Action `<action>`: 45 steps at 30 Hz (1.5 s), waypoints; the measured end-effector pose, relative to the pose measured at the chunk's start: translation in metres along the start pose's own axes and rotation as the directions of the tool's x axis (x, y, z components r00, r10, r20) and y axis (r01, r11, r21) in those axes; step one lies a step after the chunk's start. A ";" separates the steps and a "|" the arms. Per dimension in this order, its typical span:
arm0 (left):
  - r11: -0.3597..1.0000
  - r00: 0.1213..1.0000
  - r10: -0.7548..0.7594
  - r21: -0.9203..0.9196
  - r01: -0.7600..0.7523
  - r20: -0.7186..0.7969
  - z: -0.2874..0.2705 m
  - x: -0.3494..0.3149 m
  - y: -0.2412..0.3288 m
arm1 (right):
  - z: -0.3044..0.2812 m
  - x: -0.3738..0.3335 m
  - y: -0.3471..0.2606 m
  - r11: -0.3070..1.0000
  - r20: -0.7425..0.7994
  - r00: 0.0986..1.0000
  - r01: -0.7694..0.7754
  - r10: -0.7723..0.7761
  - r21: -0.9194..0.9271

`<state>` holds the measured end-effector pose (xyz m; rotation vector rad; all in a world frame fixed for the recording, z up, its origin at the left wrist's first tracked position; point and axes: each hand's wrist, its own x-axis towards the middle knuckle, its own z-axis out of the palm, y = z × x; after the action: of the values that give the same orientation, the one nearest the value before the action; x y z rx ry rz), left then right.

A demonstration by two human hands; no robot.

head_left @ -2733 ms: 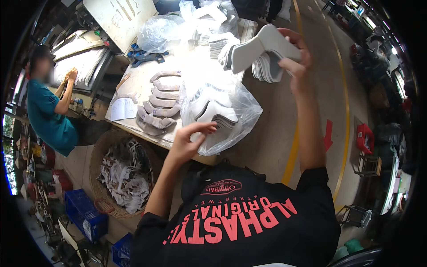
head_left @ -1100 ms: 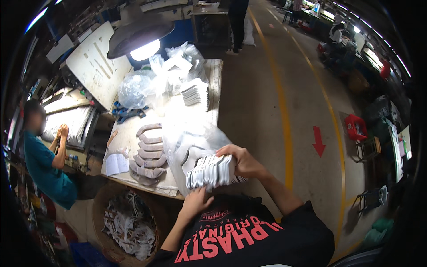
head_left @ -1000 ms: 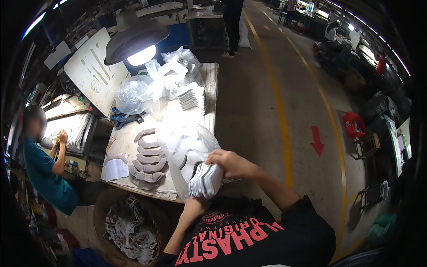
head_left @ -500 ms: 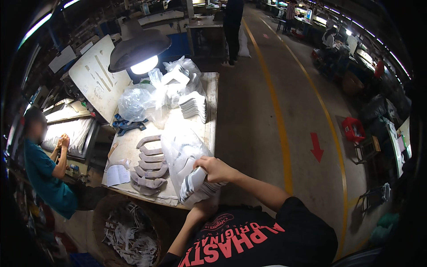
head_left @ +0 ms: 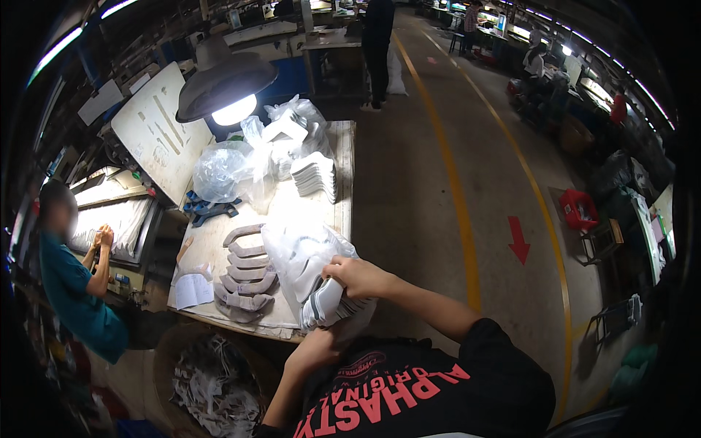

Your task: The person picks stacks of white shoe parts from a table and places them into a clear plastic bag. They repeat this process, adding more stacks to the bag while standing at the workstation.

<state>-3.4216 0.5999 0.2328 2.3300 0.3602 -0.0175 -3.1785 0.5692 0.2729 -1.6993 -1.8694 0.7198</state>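
A stack of thin curved white pieces with dark edges [head_left: 320, 305] stands tilted at the near right edge of the table, partly inside a clear plastic bag [head_left: 292, 244]. My right hand [head_left: 356, 276] is closed over the stack's upper right end. Below the stack, close to my body, is my left hand [head_left: 321, 344]; its fingers are hidden behind the bag and the pieces. Just left of the bag, several grey-brown curved forms [head_left: 247, 274] lie in a column on the table [head_left: 281, 319].
Farther back sit filled plastic bags [head_left: 219, 171] and another white stack [head_left: 314, 177] under a hanging lamp [head_left: 226, 80]. A paper [head_left: 193, 290] lies at left. Below stands a scrap-filled basket [head_left: 164, 365]. A co-worker [head_left: 77, 281] works at left; an aisle [head_left: 409, 219] runs at right.
The stack has shifted slightly, its lower end now fanned more evenly. My right hand has moved a little to the right; the left has slid slightly left, staying under the stack.
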 end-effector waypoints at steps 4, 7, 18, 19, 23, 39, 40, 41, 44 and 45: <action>0.976 0.987 -0.155 0.149 0.159 -0.038 0.011 -0.033 -0.031 | -0.007 -0.005 0.010 0.998 -0.023 1.000 0.005 -0.004 0.059; 0.927 0.974 -0.062 0.350 0.137 -0.217 0.021 -0.056 -0.038 | -0.004 -0.006 0.015 0.998 -0.055 0.998 -0.017 0.020 0.064; 0.873 0.975 -0.220 0.443 0.207 -0.022 -0.021 -0.053 0.046 | 0.027 0.011 -0.023 0.953 0.024 0.993 -0.100 0.112 -0.284; 0.883 0.972 -0.237 0.416 0.215 0.000 -0.024 -0.052 0.048 | 0.022 0.014 -0.020 0.956 0.006 0.992 -0.120 0.126 -0.268; 0.942 0.974 -0.205 0.251 0.223 -0.093 -0.024 -0.057 0.040 | -0.009 0.023 -0.004 0.977 0.150 0.979 -0.107 0.137 -0.187; 0.961 0.995 -0.038 0.271 0.062 -0.091 -0.020 -0.049 0.025 | 0.096 0.022 -0.009 0.869 -0.046 0.994 -0.105 0.094 -0.483; 0.960 0.996 -0.039 0.274 0.060 -0.082 -0.021 -0.049 0.024 | 0.094 0.022 -0.006 0.847 -0.059 0.993 -0.117 0.101 -0.519; 0.959 0.997 -0.041 0.276 0.059 -0.069 -0.022 -0.049 0.022 | 0.091 0.022 -0.004 0.840 -0.037 0.993 -0.112 0.109 -0.531; 0.957 0.997 -0.060 0.285 0.043 0.051 -0.025 -0.051 0.015 | 0.078 0.022 -0.007 0.792 -0.076 0.992 -0.129 0.104 -0.597; 0.956 0.992 -0.070 0.290 0.038 0.102 -0.025 -0.052 0.013 | 0.072 0.022 -0.010 0.776 -0.083 0.990 -0.139 0.112 -0.615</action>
<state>-3.4706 0.5956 0.2660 2.5922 0.3869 -0.2411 -3.2372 0.5868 0.2275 -2.2307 -2.1206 0.0859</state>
